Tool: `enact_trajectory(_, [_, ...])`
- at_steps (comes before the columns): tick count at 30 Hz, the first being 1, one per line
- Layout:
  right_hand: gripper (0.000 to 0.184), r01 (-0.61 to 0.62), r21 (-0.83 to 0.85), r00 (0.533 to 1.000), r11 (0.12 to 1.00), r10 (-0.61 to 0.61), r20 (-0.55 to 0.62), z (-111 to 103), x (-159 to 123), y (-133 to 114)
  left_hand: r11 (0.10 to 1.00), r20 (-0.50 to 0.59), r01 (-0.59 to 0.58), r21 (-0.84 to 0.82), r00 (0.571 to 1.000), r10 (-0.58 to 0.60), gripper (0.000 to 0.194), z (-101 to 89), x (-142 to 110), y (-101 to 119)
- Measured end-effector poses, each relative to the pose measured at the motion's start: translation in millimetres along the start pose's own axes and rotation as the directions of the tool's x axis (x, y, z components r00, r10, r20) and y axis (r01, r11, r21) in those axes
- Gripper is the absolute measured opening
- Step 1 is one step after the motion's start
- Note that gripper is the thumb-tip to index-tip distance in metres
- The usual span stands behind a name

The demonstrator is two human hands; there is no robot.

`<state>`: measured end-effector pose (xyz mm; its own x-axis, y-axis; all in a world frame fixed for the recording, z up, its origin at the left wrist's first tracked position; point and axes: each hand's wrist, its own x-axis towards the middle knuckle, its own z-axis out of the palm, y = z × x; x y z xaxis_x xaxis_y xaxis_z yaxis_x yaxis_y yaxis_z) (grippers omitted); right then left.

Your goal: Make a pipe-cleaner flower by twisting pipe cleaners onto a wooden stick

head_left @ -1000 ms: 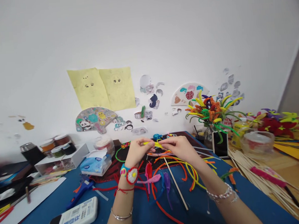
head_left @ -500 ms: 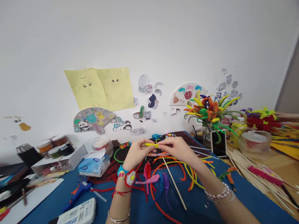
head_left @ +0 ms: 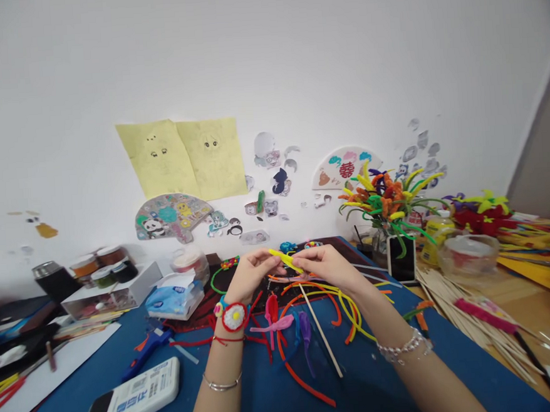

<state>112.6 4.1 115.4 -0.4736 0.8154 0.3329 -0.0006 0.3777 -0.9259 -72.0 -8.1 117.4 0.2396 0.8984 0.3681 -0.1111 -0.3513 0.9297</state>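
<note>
A short, bright yellow pipe cleaner, seemingly folded, slants down to the right between my two hands. My left hand pinches its left part between thumb and fingers. At the lower right end, the fingertips of my right hand are closed on it. Below them on the blue mat lie pink, red and purple looped pipe-cleaner pieces. A thin wooden stick points toward me beside them. Loose orange and yellow pipe cleaners curve around these pieces. The fingers partly hide the yellow one's ends.
To the left are a blue glue gun, a white device and a tissue pack. A phone leans before a vase of pipe-cleaner flowers. Wooden sticks cover the right side.
The yellow pipe cleaner has turned from nearly level to a slant, and more of it shows. My left wrist has rotated, bringing the flower-patterned bracelet into fuller view.
</note>
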Motion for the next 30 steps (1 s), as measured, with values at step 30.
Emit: enact_trajectory(30, [0.037,0.036,-0.166,0.979,0.986,-0.001,0.204,8.9,-4.4,-1.4,0.988,-0.165,-0.083,0.129,0.981,0.104,0.024,13.0,3.1,0.4])
